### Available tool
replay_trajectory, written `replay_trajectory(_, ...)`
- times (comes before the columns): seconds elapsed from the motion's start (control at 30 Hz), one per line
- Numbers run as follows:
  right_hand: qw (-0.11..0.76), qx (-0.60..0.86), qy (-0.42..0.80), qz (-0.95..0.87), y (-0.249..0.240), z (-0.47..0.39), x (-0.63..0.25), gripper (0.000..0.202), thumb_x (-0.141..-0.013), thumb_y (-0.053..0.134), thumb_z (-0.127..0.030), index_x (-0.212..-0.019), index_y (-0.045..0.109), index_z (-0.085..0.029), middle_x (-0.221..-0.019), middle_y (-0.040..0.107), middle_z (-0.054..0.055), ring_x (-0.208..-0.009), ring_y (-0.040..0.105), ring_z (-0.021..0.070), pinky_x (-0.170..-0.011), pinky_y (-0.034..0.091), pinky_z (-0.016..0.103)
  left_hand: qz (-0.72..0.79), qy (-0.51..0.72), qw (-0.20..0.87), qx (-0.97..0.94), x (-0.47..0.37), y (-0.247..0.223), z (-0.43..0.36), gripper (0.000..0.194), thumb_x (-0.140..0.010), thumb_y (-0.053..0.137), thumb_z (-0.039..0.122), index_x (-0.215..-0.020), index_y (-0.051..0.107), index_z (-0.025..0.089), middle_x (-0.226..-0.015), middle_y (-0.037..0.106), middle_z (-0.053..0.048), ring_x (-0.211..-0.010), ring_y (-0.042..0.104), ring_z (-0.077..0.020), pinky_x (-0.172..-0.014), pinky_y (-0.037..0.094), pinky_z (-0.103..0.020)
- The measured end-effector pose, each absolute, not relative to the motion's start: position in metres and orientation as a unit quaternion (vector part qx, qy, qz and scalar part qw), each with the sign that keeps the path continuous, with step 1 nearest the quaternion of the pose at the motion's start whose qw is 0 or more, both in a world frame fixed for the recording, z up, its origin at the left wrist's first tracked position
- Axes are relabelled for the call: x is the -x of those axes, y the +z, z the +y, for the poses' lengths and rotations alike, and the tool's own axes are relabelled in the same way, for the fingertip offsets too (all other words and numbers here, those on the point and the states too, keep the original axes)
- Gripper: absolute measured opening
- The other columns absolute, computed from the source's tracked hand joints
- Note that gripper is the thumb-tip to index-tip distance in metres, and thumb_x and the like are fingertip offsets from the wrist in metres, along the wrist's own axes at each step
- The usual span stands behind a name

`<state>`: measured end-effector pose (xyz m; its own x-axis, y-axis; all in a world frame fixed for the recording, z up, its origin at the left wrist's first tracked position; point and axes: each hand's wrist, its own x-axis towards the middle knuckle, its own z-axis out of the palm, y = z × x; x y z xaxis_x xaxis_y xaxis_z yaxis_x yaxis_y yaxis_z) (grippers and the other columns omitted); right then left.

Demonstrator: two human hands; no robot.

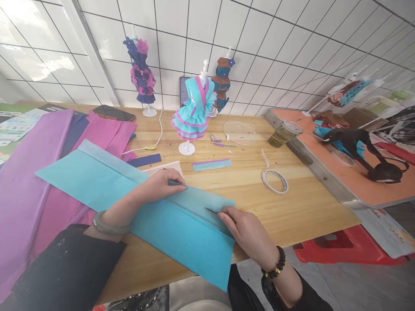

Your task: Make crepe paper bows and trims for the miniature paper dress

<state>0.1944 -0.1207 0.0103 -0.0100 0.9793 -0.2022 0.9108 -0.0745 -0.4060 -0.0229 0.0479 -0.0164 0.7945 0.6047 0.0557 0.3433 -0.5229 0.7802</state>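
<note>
A long sheet of light-blue crepe paper (pixel 191 233) lies slantwise across the front of the table, with its far edge folded over in a strip. My left hand (pixel 165 185) is closed on that folded strip near the middle, thumb and fingers together at its far edge. At the sheet's right end, my right hand (pixel 241 224) is closed round scissors (pixel 211 211); only a dark pointed tip shows over the paper, and the handles are hidden in the fingers. Beyond the hands stands a small dress form in a blue and pink paper dress (pixel 194 108).
Purple and pink paper sheets (pixel 42 172) pile up at left. A roll of tape (pixel 275 181), a blue-purple strip (pixel 212 165) and a lidded cup (pixel 283 133) lie or stand to the right. Two more dressed forms stand by the tiled wall. An orange-topped table (pixel 343 181) adjoins at right.
</note>
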Motion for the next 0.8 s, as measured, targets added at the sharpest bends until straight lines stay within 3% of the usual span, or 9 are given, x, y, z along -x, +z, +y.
replay_trajectory(0.8, 0.063, 0.705, 0.205, -0.676, 0.0079, -0.1195, -0.1945, 0.038, -0.092, 0.025, -0.044, -0.082, 0.055, -0.022, -0.069, 0.064, 0.002, -0.064, 0.06, 0.0181, -0.055, 0.036, 0.026, 0.277, 0.175, 0.407, -0.852, 0.0228, -0.0127, 0.0458, 0.02, -0.076, 0.057, 0.037, -0.076, 0.065, 0.019, -0.08, 0.065, -0.001, -0.077, 0.059, -0.015, -0.074, 0.045, -0.026)
